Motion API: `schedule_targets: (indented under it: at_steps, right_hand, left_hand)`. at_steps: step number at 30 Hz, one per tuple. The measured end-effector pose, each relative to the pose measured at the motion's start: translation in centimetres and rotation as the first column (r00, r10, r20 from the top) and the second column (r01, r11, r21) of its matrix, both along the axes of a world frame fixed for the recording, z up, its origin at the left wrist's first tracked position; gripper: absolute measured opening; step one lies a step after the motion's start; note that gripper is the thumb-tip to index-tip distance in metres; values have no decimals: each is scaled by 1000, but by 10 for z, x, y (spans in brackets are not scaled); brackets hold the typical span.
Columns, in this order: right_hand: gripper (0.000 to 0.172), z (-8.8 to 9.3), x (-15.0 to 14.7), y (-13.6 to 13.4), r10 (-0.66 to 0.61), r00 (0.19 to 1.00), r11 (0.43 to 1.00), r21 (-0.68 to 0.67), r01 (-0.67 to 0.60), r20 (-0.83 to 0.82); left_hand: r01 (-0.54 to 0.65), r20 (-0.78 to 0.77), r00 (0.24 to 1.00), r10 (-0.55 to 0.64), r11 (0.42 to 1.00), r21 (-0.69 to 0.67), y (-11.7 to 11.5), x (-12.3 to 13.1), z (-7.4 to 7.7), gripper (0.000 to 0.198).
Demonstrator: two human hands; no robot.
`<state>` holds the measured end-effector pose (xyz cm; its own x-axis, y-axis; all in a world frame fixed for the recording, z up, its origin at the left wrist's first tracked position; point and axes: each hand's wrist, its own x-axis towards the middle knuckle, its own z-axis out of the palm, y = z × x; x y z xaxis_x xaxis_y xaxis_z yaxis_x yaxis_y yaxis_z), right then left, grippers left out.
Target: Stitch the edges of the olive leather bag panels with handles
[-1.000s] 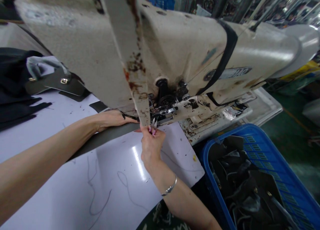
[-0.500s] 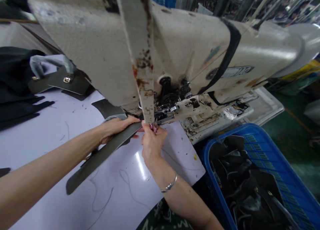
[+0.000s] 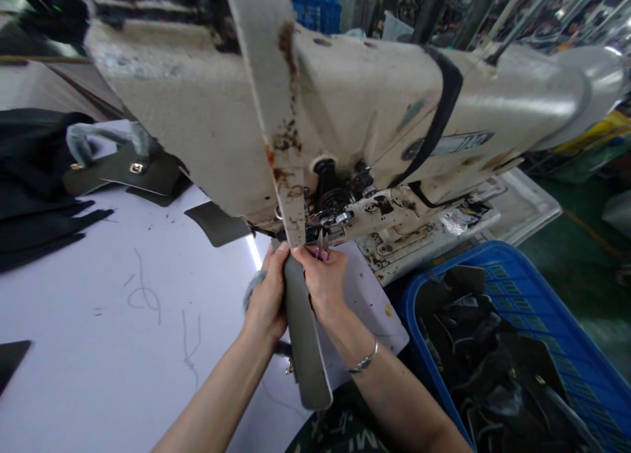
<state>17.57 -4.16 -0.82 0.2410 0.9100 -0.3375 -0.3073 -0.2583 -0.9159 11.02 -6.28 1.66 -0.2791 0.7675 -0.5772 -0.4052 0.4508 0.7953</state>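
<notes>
A long grey leather strip (image 3: 303,334) runs from under the needle area of the cream sewing machine (image 3: 355,111) toward me, its rounded end hanging past the table edge. My left hand (image 3: 269,295) grips the strip's left side just below the machine head, fingers curled round it. My right hand (image 3: 323,282) holds the strip's right side and also pinches small pink-handled snips (image 3: 323,249) near the presser foot. A silver bracelet (image 3: 363,361) sits on my right wrist.
The white table (image 3: 123,321) carries loose threads, a grey bag panel with a handle and buckle (image 3: 123,167) at the far left, black pieces (image 3: 34,196) and a dark cut piece (image 3: 217,223). A blue crate (image 3: 517,295) full of dark leather parts stands at the right.
The strip has swung from lying leftward across the table to pointing toward me. My left hand moved right and now grips it beside my right hand.
</notes>
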Motion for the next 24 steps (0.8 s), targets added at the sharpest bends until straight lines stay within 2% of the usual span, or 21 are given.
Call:
schedule_targets:
  at_steps: [4, 8, 17, 24]
  right_hand:
    - [33, 0, 12, 3, 72, 997, 997, 18, -73, 40]
    - [26, 1, 17, 6, 118, 991, 991, 61, -122, 61]
    - [28, 9, 23, 13, 146, 980, 987, 43, -153, 131]
    - [19, 4, 27, 13, 183, 975, 982, 30, -188, 130]
  left_hand:
    - [-91, 100, 991, 91, 996, -7, 0, 11, -4, 36]
    - [-152, 159, 976, 149, 988, 5, 1, 14, -10, 39]
    - [-224, 178, 963, 203, 969, 107, 12, 13, -11, 43]
    - [-267, 216, 946, 242, 959, 97, 19, 10, -12, 42]
